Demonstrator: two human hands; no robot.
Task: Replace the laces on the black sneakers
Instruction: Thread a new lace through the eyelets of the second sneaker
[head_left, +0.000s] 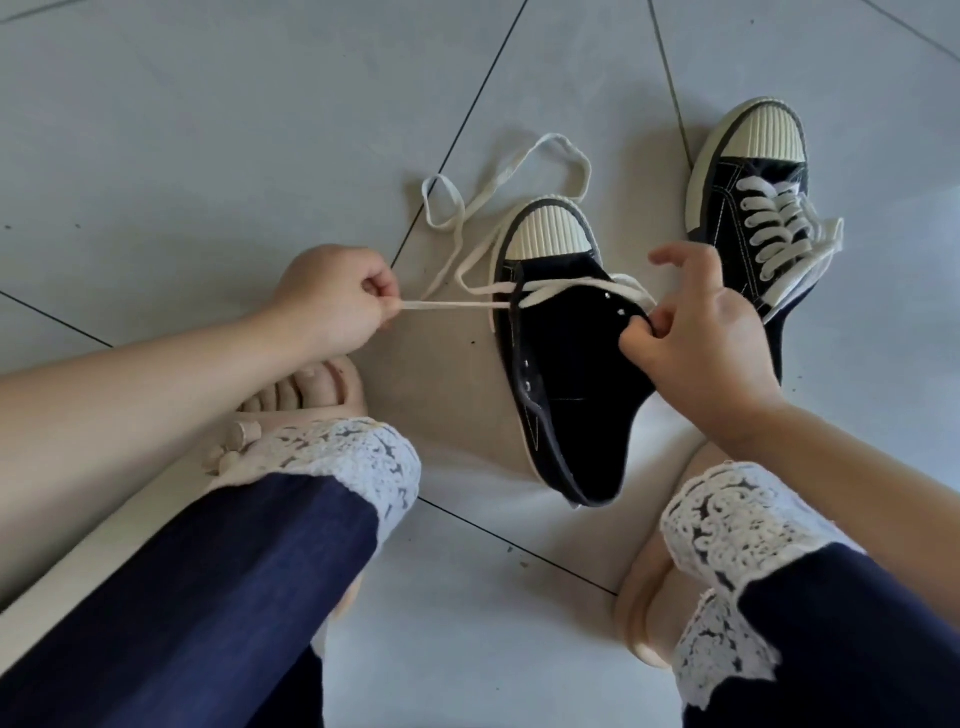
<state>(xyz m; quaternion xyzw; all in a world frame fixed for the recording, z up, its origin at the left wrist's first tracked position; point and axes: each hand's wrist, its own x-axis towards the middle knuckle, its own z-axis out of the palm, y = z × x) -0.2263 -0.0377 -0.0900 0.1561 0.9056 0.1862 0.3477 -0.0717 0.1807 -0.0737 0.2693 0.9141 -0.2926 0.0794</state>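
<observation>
A black sneaker (566, 374) with a cream toe cap lies on the tiled floor between my feet, its upper eyelets bare. A cream lace (509, 182) runs through its lowest eyelets and loops loosely on the floor beyond the toe. My left hand (335, 299) pinches one lace strand and holds it taut to the left of the shoe. My right hand (696, 338) pinches the shoe's right eyelet edge near the lace, index finger raised. A second black sneaker (753, 208), fully laced in white, lies at the right.
My legs in dark blue trousers with white lace cuffs frame the shoe; my left foot (306, 395) and right foot (644, 613) wear beige sandals. Grey floor tiles (234, 130) with dark grout lines stretch all around.
</observation>
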